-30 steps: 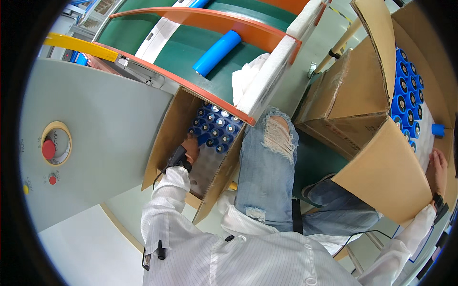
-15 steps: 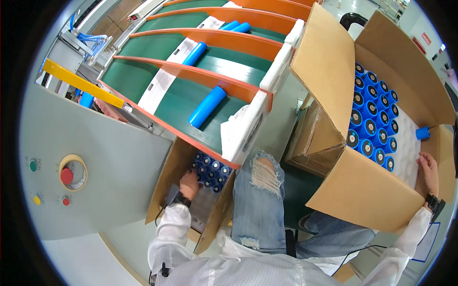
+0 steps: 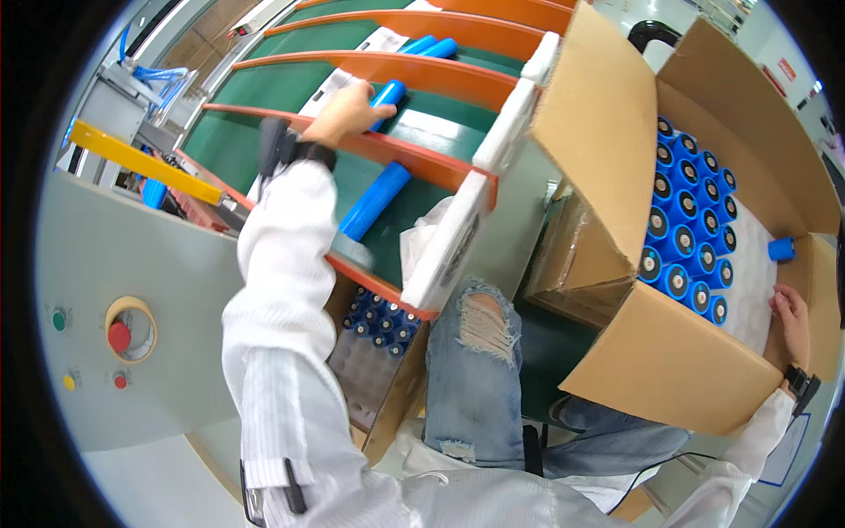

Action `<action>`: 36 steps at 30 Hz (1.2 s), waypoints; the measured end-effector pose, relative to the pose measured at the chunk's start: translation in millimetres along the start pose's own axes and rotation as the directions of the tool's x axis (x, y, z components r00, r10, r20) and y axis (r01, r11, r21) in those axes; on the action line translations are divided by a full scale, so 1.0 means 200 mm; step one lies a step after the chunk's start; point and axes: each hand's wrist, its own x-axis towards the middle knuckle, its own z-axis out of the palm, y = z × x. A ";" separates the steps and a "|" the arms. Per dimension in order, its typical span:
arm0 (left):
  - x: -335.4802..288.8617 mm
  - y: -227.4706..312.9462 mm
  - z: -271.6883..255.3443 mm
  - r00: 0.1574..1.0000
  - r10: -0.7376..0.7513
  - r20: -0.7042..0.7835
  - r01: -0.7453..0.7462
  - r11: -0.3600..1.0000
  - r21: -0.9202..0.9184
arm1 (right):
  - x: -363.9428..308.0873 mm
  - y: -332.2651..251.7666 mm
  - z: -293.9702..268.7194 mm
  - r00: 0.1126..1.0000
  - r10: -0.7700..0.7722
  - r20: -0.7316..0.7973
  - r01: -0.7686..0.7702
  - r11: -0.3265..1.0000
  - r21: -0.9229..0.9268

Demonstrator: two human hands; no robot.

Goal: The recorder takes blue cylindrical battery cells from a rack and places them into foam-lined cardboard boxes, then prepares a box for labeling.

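Note:
My left hand (image 3: 350, 113) reaches over an orange divider into a green lane of the conveyor. Its thumb and fingers close round a blue cylindrical battery cell (image 3: 388, 99). Another blue cell (image 3: 377, 201) lies loose in the nearer lane, below my sleeve. My right hand (image 3: 791, 319) rests at the near right corner of the large cardboard box (image 3: 673, 356), fingers loosely bent and nothing visible in them. Close beyond it, a single blue cell (image 3: 781, 250) stands out from the box's right side. Rows of upright blue cells (image 3: 686, 205) fill the box's left part.
A smaller carton (image 3: 394, 421) below the conveyor holds upright cells (image 3: 380, 319) in a pale tray. White foam (image 3: 451, 236) caps the lane ends. To the left stands a grey panel (image 3: 202, 308) with buttons and a tape roll (image 3: 141, 341). More cells (image 3: 429, 47) lie in a farther lane.
My left hand has left the small carton and gone up to the conveyor. The cell there has shifted slightly right, now in its fingers. My right hand stays put.

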 end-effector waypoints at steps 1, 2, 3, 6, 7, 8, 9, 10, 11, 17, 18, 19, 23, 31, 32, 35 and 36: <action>0.11 0.00 0.10 0.987 -0.073 0.140 0.057 0.992 0.114 | -0.01 -0.01 0.00 1.000 0.025 0.001 -0.025 1.000 -0.010; 0.18 0.05 0.17 0.962 -0.105 0.253 0.049 0.974 0.220 | -0.02 0.01 -0.01 0.999 0.036 -0.022 -0.037 0.999 -0.023; 0.22 0.04 0.24 0.950 -0.177 0.256 0.107 0.958 0.267 | -0.01 0.04 -0.01 1.000 0.023 -0.002 -0.023 0.999 0.025; 0.27 -0.07 0.33 0.951 -0.251 0.181 0.220 0.959 0.178 | 0.02 0.04 0.02 0.999 0.006 0.042 -0.010 0.995 0.095; 0.25 -0.16 0.30 0.962 -0.223 0.156 0.215 0.974 0.065 | 0.04 0.04 0.04 0.999 -0.005 0.053 -0.001 0.994 0.108; 0.23 -0.11 0.29 0.986 -0.164 -0.009 0.162 0.980 -0.112 | 0.04 0.05 0.05 0.998 0.006 0.064 -0.013 0.995 0.104; 0.20 -0.13 0.21 0.974 -0.197 -0.108 0.168 0.958 -0.232 | 0.05 0.05 0.05 0.995 0.007 0.099 -0.016 0.995 0.097; 0.13 -0.08 0.08 0.947 -0.240 -0.213 0.166 0.935 -0.313 | 0.05 0.08 0.02 0.999 0.015 0.052 -0.020 0.995 0.098; 0.06 -0.10 0.02 0.908 -0.184 -0.377 -0.076 0.811 -0.580 | 0.01 0.07 -0.05 1.000 0.019 -0.012 -0.018 0.996 0.086; -1.19 0.07 -0.41 0.989 -0.087 -0.119 -0.075 0.405 -0.911 | 0.08 0.18 -0.15 0.997 -0.060 0.042 0.054 0.988 0.142; -1.38 0.02 -0.33 0.986 -0.165 0.002 0.074 0.429 -0.900 | 0.10 0.20 -0.14 0.996 -0.070 0.050 0.063 0.988 0.144; -1.54 0.04 -0.26 0.959 -0.253 0.130 0.241 0.478 -0.845 | 0.12 0.21 -0.15 0.994 -0.074 0.077 0.060 0.985 0.164; -1.98 -0.07 0.22 0.739 -0.388 0.551 0.655 0.607 -0.451 | 0.17 0.28 -0.16 0.996 -0.077 0.045 0.071 0.991 0.113; -2.06 -0.18 1.08 0.414 -0.312 0.855 0.373 0.915 0.153 | 0.20 0.35 -0.15 0.999 -0.024 0.044 0.011 0.963 0.268; -2.07 -0.18 1.12 0.416 -0.308 0.855 0.376 0.915 0.146 | 0.20 0.34 -0.15 0.999 -0.029 0.042 0.017 0.965 0.263; -2.13 -0.18 1.30 0.498 -0.193 0.845 0.339 0.941 0.015 | 0.21 0.34 -0.13 0.997 0.015 0.080 -0.037 0.962 0.272; -2.17 -0.19 1.42 0.519 -0.185 0.834 0.305 0.952 0.022 | 0.21 0.33 -0.12 0.995 0.031 0.095 -0.058 0.956 0.287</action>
